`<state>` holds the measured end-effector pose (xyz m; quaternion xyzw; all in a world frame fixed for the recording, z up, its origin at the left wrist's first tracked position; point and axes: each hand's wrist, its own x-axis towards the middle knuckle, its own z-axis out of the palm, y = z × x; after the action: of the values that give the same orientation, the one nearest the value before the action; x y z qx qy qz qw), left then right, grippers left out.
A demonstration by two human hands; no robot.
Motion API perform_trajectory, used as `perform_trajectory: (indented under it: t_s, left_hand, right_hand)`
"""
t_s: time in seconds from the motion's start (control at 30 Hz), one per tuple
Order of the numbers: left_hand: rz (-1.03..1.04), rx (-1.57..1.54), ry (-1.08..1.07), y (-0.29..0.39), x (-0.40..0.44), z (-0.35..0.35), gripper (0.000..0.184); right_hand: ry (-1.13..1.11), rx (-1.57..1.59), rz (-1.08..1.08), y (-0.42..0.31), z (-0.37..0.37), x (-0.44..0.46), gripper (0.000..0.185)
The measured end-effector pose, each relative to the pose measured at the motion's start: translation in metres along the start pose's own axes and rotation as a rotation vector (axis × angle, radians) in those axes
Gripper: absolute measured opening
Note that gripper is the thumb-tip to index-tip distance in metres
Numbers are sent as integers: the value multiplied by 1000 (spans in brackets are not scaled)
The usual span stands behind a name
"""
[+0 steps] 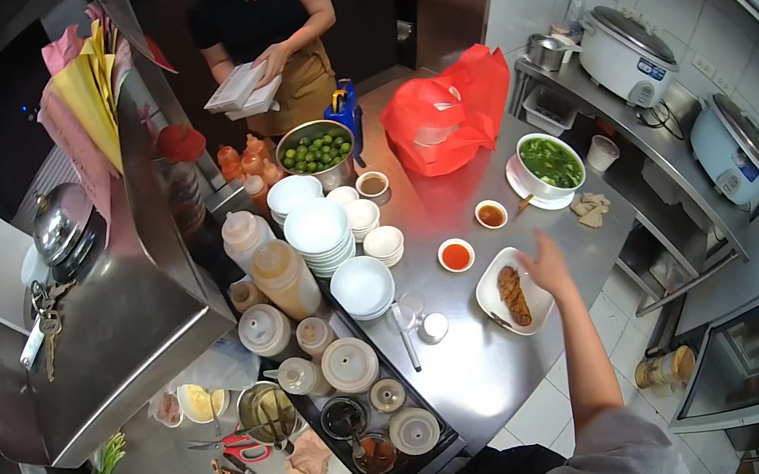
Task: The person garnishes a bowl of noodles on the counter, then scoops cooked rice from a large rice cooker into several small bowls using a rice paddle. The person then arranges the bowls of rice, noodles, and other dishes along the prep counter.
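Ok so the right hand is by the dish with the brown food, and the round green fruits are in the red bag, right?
Not quite: the head view shows the round green fruits in the metal pot, not the red bag. The right hand is by the dish with the brown food.

head-worn view, forward and steeply down

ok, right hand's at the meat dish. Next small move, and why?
I'd probably have the right hand nudge the meat dish slightly inward, toward the red sauce. The hand is already at the dish's rim, the dish sits near the edge of the steel counter, and there's bare steel between it and the sauce. Can't tell how firm the grip is.
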<state>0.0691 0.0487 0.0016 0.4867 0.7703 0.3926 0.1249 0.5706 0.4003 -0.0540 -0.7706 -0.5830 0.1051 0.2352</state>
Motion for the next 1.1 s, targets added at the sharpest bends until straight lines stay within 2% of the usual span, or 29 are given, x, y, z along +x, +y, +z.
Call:
perform_trajectory:
  t_s: [0.07, 0.13, 0.23, 0.33, 0.37, 0.47, 0.57, 0.67, 0.73, 0.77, 0.8, 0.83, 0.87, 0.9, 0.93, 0.97, 1.03, 1.07, 1.1]
  left_hand:
    - [68, -14, -38, -1, 7, 1, 13]
    - [84, -69, -67, 2, 15, 4, 12]
    - [165, -74, -84, 16, 32, 9, 11]
    - [165, -118, -86, 23, 36, 15, 12]
    - [180, -116, -95, 27, 36, 15, 13]
    - [242, -67, -126, 18, 29, 11, 15]
    - [54, -133, -73, 35, 17, 10, 16]
    - [-3, -131, -42, 23, 4, 6, 18]
    - [29, -83, 8, 26, -1, 3, 19]
    - [33, -73, 6, 22, -5, 1, 20]
    - [33, -70, -6, 20, -9, -3, 21]
    - [27, -99, -21, 15, -15, -5, 23]
    - [30, -151, -34, 9, -20, -8, 24]
    - [58, -168, -47, 8, -23, -17, 25]
    - [60, -161, -49, 1, -28, -23, 24]
    - [51, -184, -31, -4, -31, -31, 21]
    - [67, -194, 10, -17, -43, -49, 21]
    - [50, -204, 27, -24, -54, -60, 21]
    - [39, -221, 32, -33, -62, -70, 21]
  right_hand:
    - [88, -31, 205, 68, 6, -25, 67]
    - [-182, 259, 467, 54, -13, -50, 62]
    - [-195, 709, 479, 65, 13, -64, 54]
    - [-73, 651, 403, 70, 24, -55, 48]
    - [-50, 685, 430, 73, 22, -49, 29]
    - [33, 730, 443, 86, 3, -30, 29]
    - [58, 705, 410, 124, -1, 4, 24]
    - [40, 633, 354, 166, 7, 31, 21]
    - [-45, 691, 370, 183, 12, 37, 22]
    - [-134, 875, 389, 201, 20, 42, 24]
    - [-190, 929, 290, 202, 18, 42, 28]
    - [-258, 970, 452, 202, 8, 43, 28]
    - [-249, 1028, 147, 234, 26, 60, 45]
    - [-103, 527, 499, 113, -39, 4, 54]
    - [47, 530, 234, 248, 17, 73, 64]
    - [95, 430, 271, 215, 1, 63, 68]
    - [-25, 439, 214, 151, -27, 45, 52]
    - [-120, 535, 42, 38, -71, -34, 77]
    - [-184, 811, 11, -9, -70, -58, 57]
